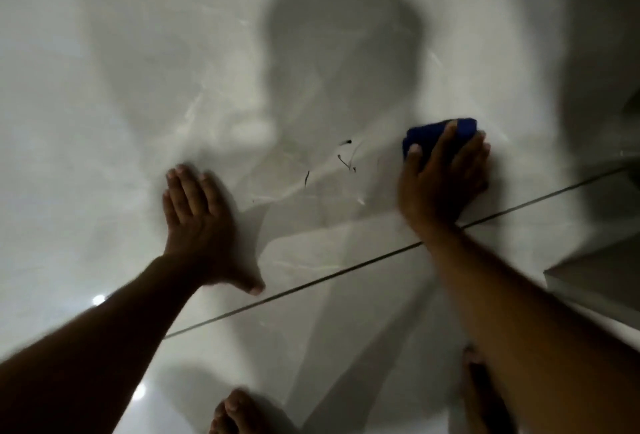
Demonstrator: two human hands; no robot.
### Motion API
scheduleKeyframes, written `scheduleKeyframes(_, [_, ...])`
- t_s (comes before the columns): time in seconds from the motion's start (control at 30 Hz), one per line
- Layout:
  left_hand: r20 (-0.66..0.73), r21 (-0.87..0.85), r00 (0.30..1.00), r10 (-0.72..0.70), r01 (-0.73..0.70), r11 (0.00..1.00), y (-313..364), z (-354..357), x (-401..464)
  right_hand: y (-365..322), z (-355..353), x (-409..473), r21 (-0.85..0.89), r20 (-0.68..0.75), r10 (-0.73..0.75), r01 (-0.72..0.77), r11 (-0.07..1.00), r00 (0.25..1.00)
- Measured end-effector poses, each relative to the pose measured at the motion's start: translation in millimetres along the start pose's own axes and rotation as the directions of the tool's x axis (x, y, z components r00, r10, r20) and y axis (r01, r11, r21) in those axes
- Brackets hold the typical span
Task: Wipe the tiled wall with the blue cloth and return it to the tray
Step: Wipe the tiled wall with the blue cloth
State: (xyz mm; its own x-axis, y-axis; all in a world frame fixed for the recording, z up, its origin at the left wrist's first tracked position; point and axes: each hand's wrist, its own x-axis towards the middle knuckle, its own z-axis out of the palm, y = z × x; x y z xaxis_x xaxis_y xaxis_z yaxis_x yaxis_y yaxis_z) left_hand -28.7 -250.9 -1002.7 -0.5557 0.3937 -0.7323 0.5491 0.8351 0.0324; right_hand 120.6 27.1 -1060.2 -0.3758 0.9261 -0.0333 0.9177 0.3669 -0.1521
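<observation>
At the bottom edge of the frame 2 bare feet (235, 413) of the person show, one at the lower centre and one at the lower right, partly behind the right forearm. From the lower left corner the left forearm rises toward the middle, and the left hand (197, 225) lies flat against the tiled wall (104, 104), fingers straight and close together, thumb spread out to the right; it holds nothing. From the lower right the right forearm goes up to the right hand (445, 177), which is in the right centre of the frame. This hand presses the blue cloth (436, 133) against the wall, with the fingers spread over it, so the cloth shows only above and left of the fingertips. A dark grout line (346, 274) runs slanted from lower centre to the right edge, passing just under the right wrist. Between the 2 hands, a little higher, some small dark marks (346, 156) sit on the pale glossy tile. Farther up, in the upper centre, the shadow (346, 35) of the person falls on the wall. The picture is somewhat blurred
</observation>
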Motion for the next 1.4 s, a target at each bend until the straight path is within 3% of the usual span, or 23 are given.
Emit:
scheduleKeyframes(0.07, [0.017,-0.028,1.000,0.016,-0.015,0.999,0.9,2.4,2.3,-66.1,1.6,-24.5,0.108,-0.006,0.133,-0.131,0.986,0.991])
scheduleKeyframes(0.13, [0.022,-0.036,0.999,0.048,-0.047,0.998,-1.9,2.1,2.5,-106.7,8.0,-58.9,0.097,0.086,-0.281,0.273,0.957,0.956])
scheduleKeyframes(0.17, [0.026,-0.041,0.999,0.047,-0.046,0.998,-4.3,0.5,0.9,-115.4,5.8,-77.4,0.110,0.157,-0.608,0.598,0.794,0.779])
scheduleKeyframes(0.2, [0.031,-0.046,0.999,0.043,-0.041,0.998,-5.2,-1.8,-0.9,-112.6,2.5,-76.1,0.149,0.203,-0.845,0.838,0.526,0.494])
scheduleKeyframes(0.27, [0.037,-0.054,0.998,0.042,-0.040,0.998,-3.1,-5.5,-1.4,-94.0,-4.1,-24.9,0.177,0.236,-0.972,0.983,0.056,0.013])
scheduleKeyframes(0.3, [0.043,-0.058,0.998,0.042,-0.040,0.998,-1.9,-6.2,-1.7,-84.8,-4.6,4.4,0.149,0.230,-0.972,0.989,-0.023,-0.057])
scheduleKeyframes(0.33, [0.051,-0.063,0.998,0.041,-0.038,0.997,-1.6,-7.2,-1.4,-78.6,-1.1,30.8,0.096,0.218,-0.976,0.995,0.043,0.021])
scheduleKeyframes(0.43, [0.061,-0.075,0.998,0.026,-0.021,0.997,-2.6,-8.7,-1.6,-97.6,8.6,48.3,-0.029,0.072,-0.650,0.653,0.757,0.757])
scheduleKeyframes(0.5, [0.057,-0.071,0.998,0.039,-0.035,0.997,-3.3,-6.4,-0.9,-144.1,14.0,10.6,0.042,0.020,-0.353,0.352,0.935,0.936])
scheduleKeyframes(0.57, [0.047,-0.078,0.998,0.043,-0.039,0.996,-3.9,-5.0,0.7,-171.4,13.9,-23.3,0.097,0.096,-0.563,0.555,0.826,0.821])
scheduleKeyframes(0.67, [0.034,-0.083,0.998,0.045,-0.043,0.996,-6.8,-4.7,0.1,-129.0,6.6,-21.2,0.133,0.253,-0.960,0.978,0.160,0.122])
scheduleKeyframes(0.73, [0.041,-0.078,0.998,0.050,-0.047,0.996,-5.4,-4.6,-0.1,-94.2,0.0,35.4,0.111,0.267,-0.958,0.990,-0.082,-0.109])
scheduleKeyframes(0.77, [0.039,-0.081,0.998,0.048,-0.045,0.996,-4.7,-5.3,0.2,-87.1,0.8,61.7,0.051,0.257,-0.966,0.998,-0.019,-0.032])
scheduleKeyframes(0.87, [0.039,-0.078,0.998,0.050,-0.047,0.996,-6.5,-4.4,-0.6,-109.9,5.7,54.4,-0.042,0.114,-0.743,0.750,0.660,0.660])
scheduleKeyframes(0.9, [0.039,-0.075,0.998,0.057,-0.054,0.996,-6.2,-3.9,-0.5,-121.7,7.2,20.9,-0.003,0.091,-0.636,0.639,0.769,0.766])
scheduleKeyframes(0.93, [0.034,-0.078,0.998,0.060,-0.058,0.995,-6.2,-4.1,-0.3,-125.9,7.4,-19.7,0.052,0.100,-0.639,0.637,0.769,0.763])
scheduleKeyframes(0.97, [0.028,-0.078,0.998,0.059,-0.057,0.995,-7.3,-4.6,0.2,-120.1,6.6,-62.5,0.124,0.143,-0.747,0.737,0.665,0.650])
scheduleKeyframes(1.1, [0.028,-0.072,0.998,0.047,-0.045,0.996,-4.6,-4.8,-0.9,-10.1,-22.9,-99.6,0.271,0.338,-0.933,0.962,-0.032,-0.126])
scheduleKeyframes(1.17, [0.035,-0.066,0.999,0.036,-0.034,0.997,-4.2,-6.4,-2.1,29.5,-25.7,-51.6,0.288,0.333,-0.901,0.940,-0.182,-0.277])
scheduleKeyframes(1.23, [0.040,-0.061,0.999,0.034,-0.032,0.998,-4.1,-6.2,-1.0,46.2,-22.2,1.6,0.197,0.312,-0.939,0.977,-0.082,-0.141])
scheduleKeyframes(1.3, [0.039,-0.065,0.999,0.032,-0.029,0.997,-2.7,-5.2,-0.6,39.6,-16.0,38.8,0.037,0.263,-0.906,0.935,0.354,0.332])
scheduleKeyframes(1.37, [0.040,-0.049,0.999,0.025,-0.024,0.999,-2.7,-4.2,1.1,2.3,-6.5,42.2,-0.056,0.094,-0.511,0.517,0.854,0.854])
scheduleKeyframes(1.4, [0.047,-0.037,0.999,0.023,-0.021,0.999,-2.3,-3.9,1.3,-21.9,-3.0,31.3,-0.054,0.035,-0.305,0.307,0.950,0.952])
